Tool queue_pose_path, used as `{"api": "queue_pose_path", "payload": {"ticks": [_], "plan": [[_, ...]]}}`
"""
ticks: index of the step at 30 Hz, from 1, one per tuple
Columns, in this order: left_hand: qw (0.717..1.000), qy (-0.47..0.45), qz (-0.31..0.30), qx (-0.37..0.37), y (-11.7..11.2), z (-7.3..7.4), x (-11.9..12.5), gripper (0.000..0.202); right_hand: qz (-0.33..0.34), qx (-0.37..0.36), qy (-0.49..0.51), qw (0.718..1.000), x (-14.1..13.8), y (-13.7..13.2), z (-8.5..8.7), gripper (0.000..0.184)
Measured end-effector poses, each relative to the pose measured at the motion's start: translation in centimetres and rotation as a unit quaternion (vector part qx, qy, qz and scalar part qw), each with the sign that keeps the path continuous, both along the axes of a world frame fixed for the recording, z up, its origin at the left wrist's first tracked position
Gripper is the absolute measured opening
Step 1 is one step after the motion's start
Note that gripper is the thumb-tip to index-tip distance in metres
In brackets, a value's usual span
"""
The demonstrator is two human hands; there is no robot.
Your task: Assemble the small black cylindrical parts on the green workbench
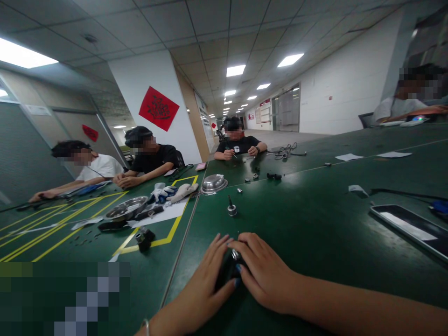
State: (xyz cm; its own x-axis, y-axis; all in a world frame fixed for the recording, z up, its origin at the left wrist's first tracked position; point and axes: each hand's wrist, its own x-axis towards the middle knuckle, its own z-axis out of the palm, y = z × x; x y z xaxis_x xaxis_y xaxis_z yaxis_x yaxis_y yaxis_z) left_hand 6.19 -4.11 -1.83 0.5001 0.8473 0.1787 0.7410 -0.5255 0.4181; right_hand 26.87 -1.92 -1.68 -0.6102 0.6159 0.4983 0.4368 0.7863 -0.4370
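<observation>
My left hand [206, 275] lies over the green table with its fingers stretched forward and its thumb apart. Beside it is my right hand [264, 270], fingers bent and spread, its index fingertip meeting the left fingertips. A small shiny metal part [235, 255] shows in the gap between both hands, close to my right thumb and index finger; its lower side is hidden, and neither hand visibly grips it. Just beyond my hands a round metal fitting with a dark upright stem [231, 206] stands on the table.
An upturned steel bowl [213, 184], a steel dish [126, 208], gloves [182, 192] and a black knobbed part [144, 239] sit to the left. Small metal pieces lie farther ahead. A black-and-white tray [413, 228] is at right. Several people sit around the table [315, 210].
</observation>
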Motion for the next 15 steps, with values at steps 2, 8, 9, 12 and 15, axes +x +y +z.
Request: {"api": "queue_pose_path", "payload": {"ticks": [2,8,9,12,15], "plan": [[1.000,0.012,0.020,0.004,0.37,-0.26,-0.44,0.068,-0.025,-0.006,-0.025,0.999,-0.05,0.18,-0.17,0.038],[1.000,0.026,-0.007,0.013,0.35,-0.26,-0.64,0.063,-0.037,-0.014,-0.062,0.997,-0.25,0.41,-0.45,0.026],[1.000,0.023,-0.012,0.016,0.30,-0.25,-0.63,0.062,-0.041,-0.013,-0.062,0.997,-0.29,0.42,-0.49,0.025],[0.999,0.017,-0.026,0.019,0.35,-0.30,-0.67,0.062,-0.055,-0.014,-0.067,0.996,-0.42,0.56,-0.66,0.022],[0.999,0.003,-0.027,0.023,0.62,-0.37,-0.61,0.056,-0.060,-0.011,-0.077,0.995,-0.45,0.71,-0.77,0.018]]}}
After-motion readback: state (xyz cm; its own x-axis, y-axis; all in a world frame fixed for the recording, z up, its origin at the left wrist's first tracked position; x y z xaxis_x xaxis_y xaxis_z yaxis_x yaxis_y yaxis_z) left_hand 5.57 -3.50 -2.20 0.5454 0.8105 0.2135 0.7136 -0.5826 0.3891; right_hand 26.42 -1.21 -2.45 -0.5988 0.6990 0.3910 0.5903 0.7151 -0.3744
